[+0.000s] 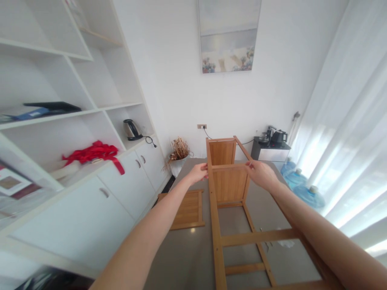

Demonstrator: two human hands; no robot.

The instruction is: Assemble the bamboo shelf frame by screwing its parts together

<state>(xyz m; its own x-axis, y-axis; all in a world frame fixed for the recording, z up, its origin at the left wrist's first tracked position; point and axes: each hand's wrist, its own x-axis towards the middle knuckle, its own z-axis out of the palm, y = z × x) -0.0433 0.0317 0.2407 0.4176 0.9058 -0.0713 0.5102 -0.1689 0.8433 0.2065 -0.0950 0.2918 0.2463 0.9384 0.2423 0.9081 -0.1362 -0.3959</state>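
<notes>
A wooden shelving rack (pixel 214 209) lies lengthwise on the grey table (pixel 181 253), with slatted shelf panels fitted at its far part. My left hand (pixel 198 173) has its fingers closed on the rack's left rail, beside the near slatted panel (pixel 230 185). On the opposite side, my right hand (pixel 262 174) grips the rack where the crossbar of that panel meets the right rail. Part of the right rail is hidden behind my right forearm. A loose slatted panel (pixel 189 209) lies flat on the table, left of the rack and partly behind my left forearm.
Small metal pieces (pixel 267 245) lie on the table beneath the rack. White cabinets (pixel 121 189) run along the left, with a kettle (pixel 131 129) and red ribbon (pixel 95 153) on the shelves. Water jugs (pixel 308 195) stand at right; a dried plant (pixel 179 150) stands behind the table.
</notes>
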